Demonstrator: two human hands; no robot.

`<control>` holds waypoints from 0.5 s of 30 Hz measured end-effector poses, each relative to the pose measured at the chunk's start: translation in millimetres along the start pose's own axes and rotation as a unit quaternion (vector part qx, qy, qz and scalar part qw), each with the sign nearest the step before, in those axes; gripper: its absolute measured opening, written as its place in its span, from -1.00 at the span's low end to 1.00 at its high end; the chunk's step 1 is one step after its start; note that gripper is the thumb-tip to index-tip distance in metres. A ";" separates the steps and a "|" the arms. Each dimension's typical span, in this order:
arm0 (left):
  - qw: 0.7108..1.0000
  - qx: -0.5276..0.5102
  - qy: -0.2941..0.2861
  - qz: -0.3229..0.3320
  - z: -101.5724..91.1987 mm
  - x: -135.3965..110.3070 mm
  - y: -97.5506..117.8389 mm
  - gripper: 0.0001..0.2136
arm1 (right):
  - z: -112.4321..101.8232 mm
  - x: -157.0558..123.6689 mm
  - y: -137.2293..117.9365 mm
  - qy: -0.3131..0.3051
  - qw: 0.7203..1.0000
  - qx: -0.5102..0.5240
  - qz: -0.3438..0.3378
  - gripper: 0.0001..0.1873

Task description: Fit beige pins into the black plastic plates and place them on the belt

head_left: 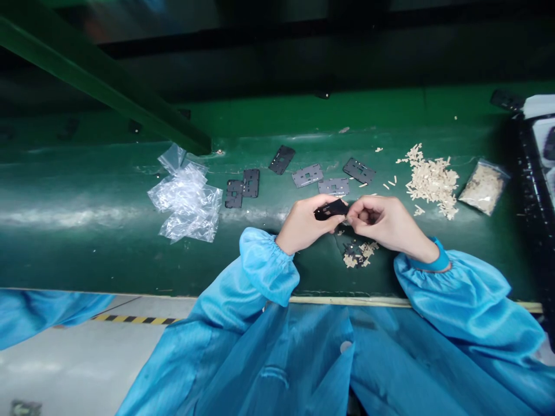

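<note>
Clock centred on the black plate (332,210), twelve o'clock away from the body. I have that plate in the left hand (306,222), in front of the torso: fingers curled behind it, thumb along its near edge, a grip that I judge leaves the far end free for the other hand. The right hand (384,222) meets it from three o'clock, thumb and forefinger tips pressed together at the plate's end, remaining fingers folded. Whether a small piece sits between those tips I cannot tell.

Layout on the worktop (108,248): a heap of pale strips (433,184) lies between two and three o'clock, a filled bag (484,188) just beyond it near three; both, I judge, set for the right hand's short reach. A small mixed pile (362,254) of pale and dark bits lies at five, close under the right hand, probably as a near supply or discard spot.

Loose dark plates (307,175) lie flat from ten-thirty round to one, spread singly, likely so each can be picked up cleanly; a touching pair (251,182) sits past nine. Crumpled clear bags (186,199) lie farther out at nine, seemingly kept out of the working area.
</note>
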State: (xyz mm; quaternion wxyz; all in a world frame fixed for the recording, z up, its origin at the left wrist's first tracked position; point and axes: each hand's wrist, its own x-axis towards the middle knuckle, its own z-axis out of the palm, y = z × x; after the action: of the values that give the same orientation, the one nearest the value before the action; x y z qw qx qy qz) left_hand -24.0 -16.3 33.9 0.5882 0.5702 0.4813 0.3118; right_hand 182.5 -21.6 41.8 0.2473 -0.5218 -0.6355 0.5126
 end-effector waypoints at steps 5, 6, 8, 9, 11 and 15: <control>1.000 0.012 0.019 -0.002 -0.4 1.9 -5.1 -0.81 | -0.4 -0.3 2.4 -0.006 1.000 0.023 0.019 -0.93; 0.999 0.013 0.030 0.001 -0.3 2.2 -5.7 -0.80 | -0.1 -0.3 3.1 -0.005 0.999 0.026 0.022 -0.93; 0.999 0.008 0.044 0.009 0.2 2.0 -6.4 -0.78 | 0.6 0.1 4.4 -0.002 0.999 0.032 0.024 -0.93; 0.999 0.006 0.048 0.018 0.7 1.5 -6.5 -0.77 | 0.9 0.4 4.8 0.000 0.999 0.035 0.025 -0.93; 0.997 0.010 0.059 0.042 2.1 -0.5 -6.9 -0.76 | 1.2 1.1 4.9 0.008 0.999 0.038 0.026 -0.93; 0.992 0.057 0.077 0.079 5.6 -5.3 -9.1 -0.75 | 0.9 1.4 3.0 0.022 0.999 0.026 0.029 -0.93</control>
State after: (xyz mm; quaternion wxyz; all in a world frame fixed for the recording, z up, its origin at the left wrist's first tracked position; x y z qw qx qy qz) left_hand -22.3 -24.7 25.5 0.4894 0.6133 0.4955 0.3725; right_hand 182.5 -21.0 38.5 0.2600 -0.5444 -0.6010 0.5242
